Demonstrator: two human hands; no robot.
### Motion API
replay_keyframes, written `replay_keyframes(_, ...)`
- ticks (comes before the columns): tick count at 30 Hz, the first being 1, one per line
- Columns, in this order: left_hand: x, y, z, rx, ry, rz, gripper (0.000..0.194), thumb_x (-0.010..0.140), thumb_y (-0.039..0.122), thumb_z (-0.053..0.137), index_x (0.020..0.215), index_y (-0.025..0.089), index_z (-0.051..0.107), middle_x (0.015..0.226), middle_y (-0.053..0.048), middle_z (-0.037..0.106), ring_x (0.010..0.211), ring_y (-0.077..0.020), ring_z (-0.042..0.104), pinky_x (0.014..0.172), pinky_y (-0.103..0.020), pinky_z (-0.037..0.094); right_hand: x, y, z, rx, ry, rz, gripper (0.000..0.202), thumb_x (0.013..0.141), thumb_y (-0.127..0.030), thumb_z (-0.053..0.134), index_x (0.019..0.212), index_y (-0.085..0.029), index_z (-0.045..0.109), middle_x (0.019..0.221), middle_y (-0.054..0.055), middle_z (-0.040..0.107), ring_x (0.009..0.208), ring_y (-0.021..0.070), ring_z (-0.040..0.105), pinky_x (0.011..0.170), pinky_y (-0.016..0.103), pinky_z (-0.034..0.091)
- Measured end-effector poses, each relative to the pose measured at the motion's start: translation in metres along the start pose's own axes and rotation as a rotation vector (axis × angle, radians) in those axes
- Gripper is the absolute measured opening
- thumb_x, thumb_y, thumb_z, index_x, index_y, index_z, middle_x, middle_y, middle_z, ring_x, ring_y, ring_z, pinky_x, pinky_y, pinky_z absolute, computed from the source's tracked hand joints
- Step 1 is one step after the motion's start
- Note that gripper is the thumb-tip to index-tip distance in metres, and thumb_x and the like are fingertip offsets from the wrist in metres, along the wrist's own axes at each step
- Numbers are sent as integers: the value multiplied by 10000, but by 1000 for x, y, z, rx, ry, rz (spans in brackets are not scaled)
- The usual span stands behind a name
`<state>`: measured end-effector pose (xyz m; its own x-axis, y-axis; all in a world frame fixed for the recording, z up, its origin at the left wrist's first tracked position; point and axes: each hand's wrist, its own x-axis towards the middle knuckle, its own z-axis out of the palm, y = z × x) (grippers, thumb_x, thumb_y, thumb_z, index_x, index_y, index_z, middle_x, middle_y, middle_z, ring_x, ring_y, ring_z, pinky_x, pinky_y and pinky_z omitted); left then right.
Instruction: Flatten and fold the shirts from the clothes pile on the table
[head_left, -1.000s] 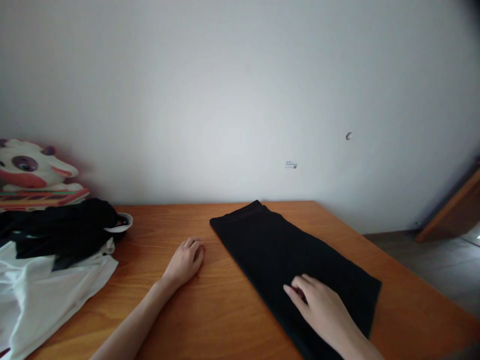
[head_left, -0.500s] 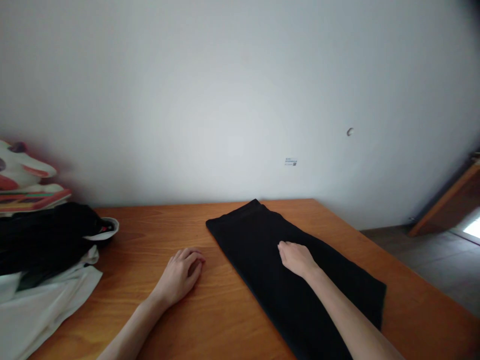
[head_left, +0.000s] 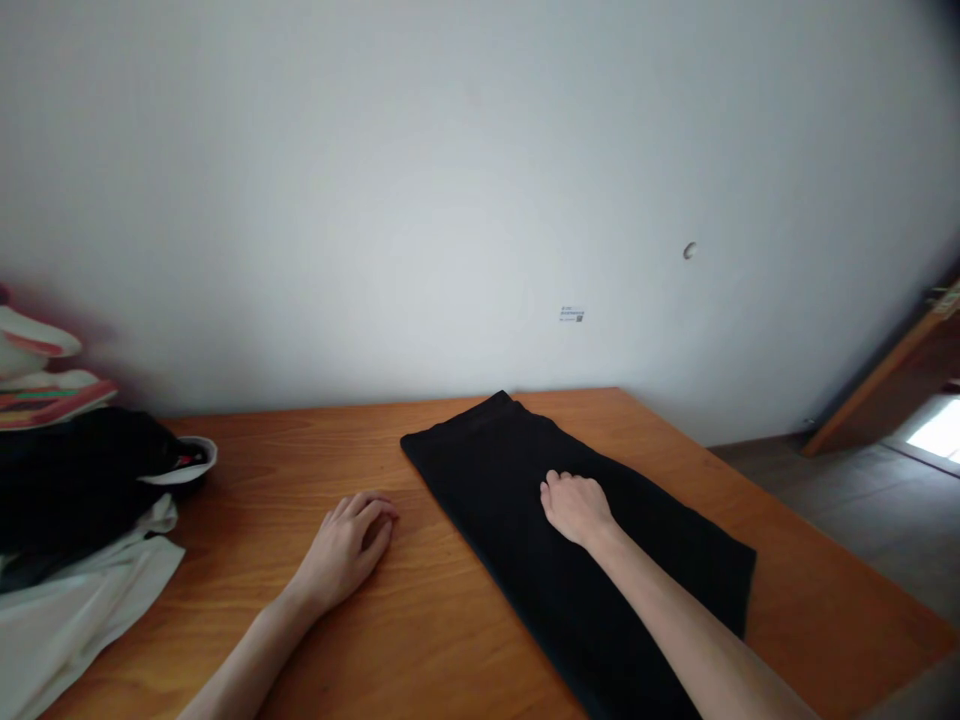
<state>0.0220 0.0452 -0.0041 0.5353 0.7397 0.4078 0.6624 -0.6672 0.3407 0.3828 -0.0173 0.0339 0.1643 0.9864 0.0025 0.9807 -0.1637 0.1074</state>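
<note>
Black trousers (head_left: pixel 487 500), which look folded lengthwise, lie flat and slanted across the wooden table, with what looks like the waistband at the far end. On top of the cloth is my right hand (head_left: pixel 574 507), its fingers curled under and closed. No pulled-up fabric shows around it, and its fingertips are partly hidden. My left hand (head_left: pixel 345 545) rests on the bare wood to the left of the trousers, holding nothing. Its fingers are loosely bent, with the thumb apart from them.
At the left, dark clothing (head_left: pixel 75 480) lies over white cloth (head_left: pixel 97 620), with a book (head_left: pixel 67 405) and part of a plush toy (head_left: pixel 34 335) on top. The table (head_left: pixel 300 450) meets a pale wall (head_left: pixel 337 200). Beyond its right edge is grey floor (head_left: pixel 840 490).
The view has shifted slightly, so everything sits a little further left. My right hand's fingers look more curled. The trousers and my left hand stay in place.
</note>
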Motion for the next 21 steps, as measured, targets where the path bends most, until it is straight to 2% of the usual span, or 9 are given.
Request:
replay_keyframes(3, 0, 1, -1, 0, 0, 0, 257, 975, 326, 458, 967, 237, 698, 1107, -72, 710, 1014, -243, 663, 926, -411, 538, 5, 1, -4, 13, -43, -61, 311, 979, -170, 385, 1035, -93, 682, 926, 166, 756, 859, 270, 733, 749, 346, 487)
replay_keyframes(6, -1, 3, -2, 2, 10, 6, 259, 976, 327, 459, 965, 234, 700, 1110, -77, 711, 1007, -239, 665, 927, -401, 540, 1, 5, -5, 33, -34, -98, 312, 987, -177, 379, 996, -107, 683, 896, 146, 754, 838, 249, 724, 749, 336, 496)
replay_keyframes(9, -2, 3, -1, 0, 17, 5, 257, 978, 317, 457, 960, 232, 699, 1100, -78, 713, 988, -234, 669, 925, -402, 544, -11, 12, 4, 93, 96, -106, 418, 1055, -322, 292, 1072, -136, 667, 1107, 154, 723, 1034, 237, 677, 898, 340, 486)
replay_keyframes(11, -3, 1, 1, -2, 19, 6, 245, 980, 302, 460, 971, 236, 696, 1102, -71, 711, 992, -233, 667, 935, -410, 540, -16, 17, 14, 194, 189, -122, 492, 1043, -500, 322, 1258, -174, 622, 1354, 151, 625, 1255, 262, 574, 1044, 392, 431)
replay_keyframes(13, -4, -1, 3, -5, 19, 10, 233, 982, 287, 461, 978, 240, 688, 1107, -67, 708, 1006, -236, 663, 944, -418, 534, -16, 23, 22, 274, 114, -161, 640, 983, -657, 363, 1477, -266, 474, 1580, 115, 427, 1459, 295, 375, 1173, 479, 307)
replay_keyframes(16, -4, -4, 5, -8, 19, 17, 220, 985, 273, 457, 983, 241, 675, 1113, -67, 704, 1019, -240, 657, 941, -421, 531, -11, 27, 28, 288, -93, -196, 779, 906, -793, 346, 1577, -402, 277, 1692, 33, 182, 1555, 320, 112, 1233, 577, 104)
replay_keyframes(18, -4, -4, 5, -9, 16, 23, 215, 984, 268, 458, 993, 242, 671, 1124, -68, 702, 1024, -242, 656, 940, -425, 530, -8, 28, 29, 277, -129, -178, 798, 886, -828, 317, 1576, -436, 241, 1700, 10, 121, 1557, 335, 50, 1223, 618, 46)
replay_keyframes(21, -5, -2, 3, -10, 12, 34, 214, 978, 260, 459, 995, 242, 672, 1133, -70, 702, 1034, -246, 656, 946, -429, 528, -9, 26, 29, 264, -125, -128, 810, 875, -848, 286, 1575, -443, 232, 1701, 12, 102, 1556, 339, 40, 1212, 642, 41)
